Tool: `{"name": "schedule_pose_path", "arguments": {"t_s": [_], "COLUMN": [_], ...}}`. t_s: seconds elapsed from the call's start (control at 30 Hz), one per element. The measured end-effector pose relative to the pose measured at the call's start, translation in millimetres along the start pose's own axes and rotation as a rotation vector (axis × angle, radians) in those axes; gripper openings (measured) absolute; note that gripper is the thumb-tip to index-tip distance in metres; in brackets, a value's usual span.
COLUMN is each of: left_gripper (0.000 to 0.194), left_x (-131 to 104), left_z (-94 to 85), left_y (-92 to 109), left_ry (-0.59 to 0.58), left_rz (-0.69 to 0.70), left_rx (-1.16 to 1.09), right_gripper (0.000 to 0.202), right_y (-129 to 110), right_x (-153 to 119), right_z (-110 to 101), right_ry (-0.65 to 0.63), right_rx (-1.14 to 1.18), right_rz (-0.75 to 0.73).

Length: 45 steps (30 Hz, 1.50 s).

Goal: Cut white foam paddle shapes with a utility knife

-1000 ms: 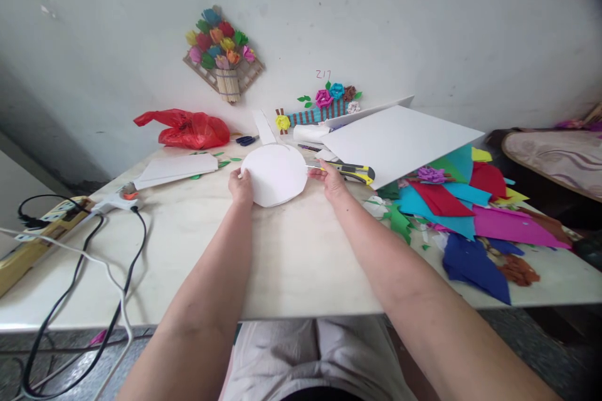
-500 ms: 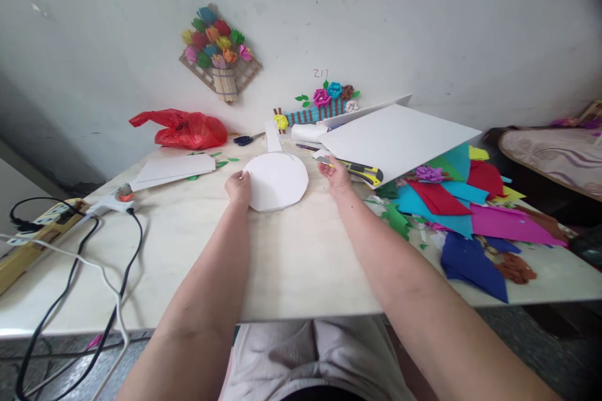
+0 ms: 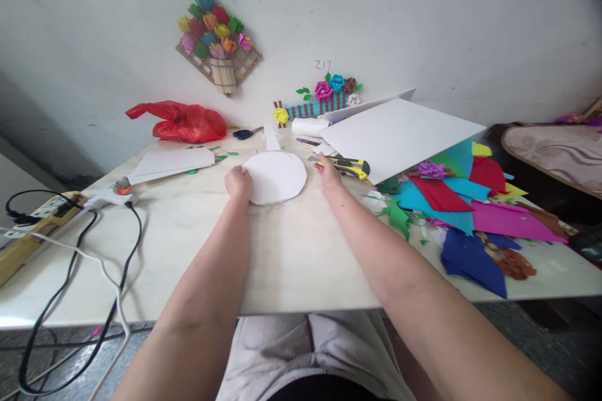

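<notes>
A round white foam board disc (image 3: 276, 177) lies on the table in front of me, its edge slightly angular. My left hand (image 3: 239, 184) grips its left edge between thumb and fingers. To the right of the disc, my right hand (image 3: 330, 174) is closed around a yellow and black utility knife (image 3: 350, 166). The knife's handle points right, and its blade end points left toward the disc, just short of the rim. Behind the disc stands a narrow white strip (image 3: 271, 138).
Large white boards (image 3: 404, 131) lean at the back right over coloured paper scraps (image 3: 437, 200). Cut white sheets (image 3: 172, 164) lie on the left, near a red plastic bag (image 3: 188, 123) and scissors (image 3: 245, 134). Cables and a power strip (image 3: 42, 225) occupy the left edge.
My right hand has shifted left with the utility knife, which now lies flatter. My left hand keeps its grip on the disc. The view has tilted slightly.
</notes>
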<state>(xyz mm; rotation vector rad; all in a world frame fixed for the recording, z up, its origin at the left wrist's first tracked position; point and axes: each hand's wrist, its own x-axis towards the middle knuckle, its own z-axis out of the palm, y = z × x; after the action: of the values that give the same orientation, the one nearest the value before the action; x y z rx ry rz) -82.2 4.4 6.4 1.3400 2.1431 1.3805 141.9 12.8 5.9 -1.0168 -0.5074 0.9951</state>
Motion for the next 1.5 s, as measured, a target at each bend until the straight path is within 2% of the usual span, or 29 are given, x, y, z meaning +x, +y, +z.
{"name": "schedule_pose_path", "arguments": {"t_s": [0.1,0.23,0.33,0.43,0.5,0.57,0.67,0.77,0.83,1.03,1.17,1.3,1.4,1.5], "left_gripper": [0.032,0.031,0.029,0.030,0.047,0.061,0.076,0.101,0.116,0.121,0.121,0.118,0.117,0.115], "left_x": [0,8,17,20,18,14,11,11,11,7,8,13,15,17], "left_z": [0.6,-2.2,-10.8,-26.3,-38.0,-47.9,-55.7,-54.5,-50.7,-41.5,-43.4,-44.3,-42.0,-40.5], "left_y": [-1,-3,-4,-6,-9,-13,-14,-13,-13,-14,-13,-19,-25,-28], "left_ry": [-0.031,-0.038,-0.085,-0.206,-0.348,-0.457,-0.549,-0.717,-0.777,-0.698,-0.718,-0.700,-0.645,-0.641], "left_rz": [0.015,-0.137,-0.223,-0.163,-0.033,0.075,0.203,0.334,0.391,0.409,0.423,0.430,0.432,0.436], "left_rx": [0.005,-0.213,-0.359,-0.377,-0.360,-0.223,0.171,0.463,0.572,0.642,0.578,0.598,0.673,0.707], "right_gripper": [0.016,0.024,0.023,0.019,0.016,0.014,0.018,0.023,0.025,0.027,0.019,0.017,0.004,0.011], "right_y": [-2,-6,-8,-8,-8,-8,-6,2,9,15,10,10,15,21], "right_x": [7,2,-5,-9,-10,-12,-18,-25,-27,-19,-18,-31,-46,-60], "right_z": [-5,-7,-7,-5,-2,2,10,19,24,33,44,59,71,82], "right_ry": [0.045,-0.021,-0.072,-0.096,-0.104,-0.123,-0.194,-0.270,-0.297,-0.245,-0.190,-0.267,-0.346,-0.417], "right_rx": [-0.025,-0.061,-0.073,-0.078,-0.085,-0.098,-0.137,-0.202,-0.241,-0.317,-0.293,-0.238,-0.202,-0.191], "right_rz": [-0.113,-0.058,-0.047,-0.057,-0.052,-0.043,-0.045,-0.046,-0.040,-0.039,-0.034,-0.058,-0.064,-0.054]}}
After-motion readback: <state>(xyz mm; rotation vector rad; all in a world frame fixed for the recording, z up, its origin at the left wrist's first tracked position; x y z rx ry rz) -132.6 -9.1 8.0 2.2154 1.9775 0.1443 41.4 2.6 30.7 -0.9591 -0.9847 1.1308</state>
